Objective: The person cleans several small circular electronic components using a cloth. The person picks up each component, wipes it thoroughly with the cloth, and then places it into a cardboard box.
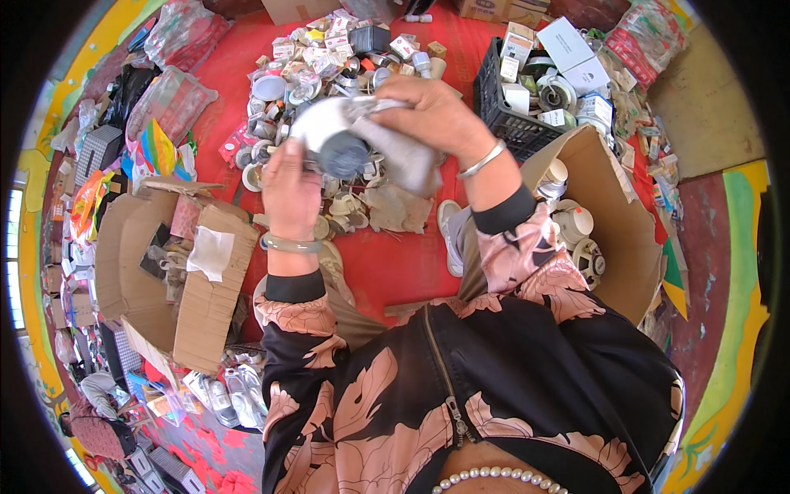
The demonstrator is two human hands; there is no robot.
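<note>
In front of me my left hand (292,188) is closed on the near left edge of a round light fitting (322,125), white with a dark grey cylindrical part. My right hand (432,115) grips a greyish cloth (407,158), its fingers bent over it. The cloth hangs down and touches or nearly touches the fitting; both are smeared by motion. Under my hands spreads a heap of mixed round fittings and small boxes (333,53) on a red sheet (239,90). A crumpled brownish piece of wrapping (401,207) lies at the near edge of the heap.
An open cardboard box (136,247) stands at my left with a few items inside. To my right, a tall cardboard box (629,239) holds several round white fittings. Beyond it a black plastic crate (498,103) is piled with boxes and fittings. Bags and packages line the left wall.
</note>
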